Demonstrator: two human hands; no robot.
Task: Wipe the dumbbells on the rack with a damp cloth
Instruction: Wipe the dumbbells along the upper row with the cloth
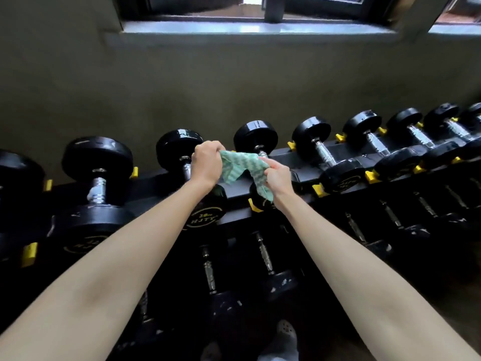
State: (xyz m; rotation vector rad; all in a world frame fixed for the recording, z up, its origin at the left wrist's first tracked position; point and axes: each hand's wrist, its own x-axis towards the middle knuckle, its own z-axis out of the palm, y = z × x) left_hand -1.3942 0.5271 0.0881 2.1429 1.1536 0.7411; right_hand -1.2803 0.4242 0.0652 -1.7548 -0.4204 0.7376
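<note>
Green-and-white zigzag woven cloth [243, 168] stretched between both hands above the black steel rack [307, 175], left hand [207, 162] fingers curled gripping its ten-o'clock corner, right hand [278, 175] pinching the four-o'clock edge, glossy black round-headed dumbbells [328, 152] with knurled chrome handles beneath.

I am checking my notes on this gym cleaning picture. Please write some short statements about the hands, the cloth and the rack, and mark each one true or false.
1. The left hand and the right hand both grip the cloth. True.
2. The cloth is plain red. False: it is green with a pale zigzag pattern.
3. The dumbbells on the upper tier have black heads. True.
4. The lower tier of the rack holds nothing. False: dumbbells lie there too.
5. Yellow tabs sit along the rack beside the dumbbells. True.
</note>
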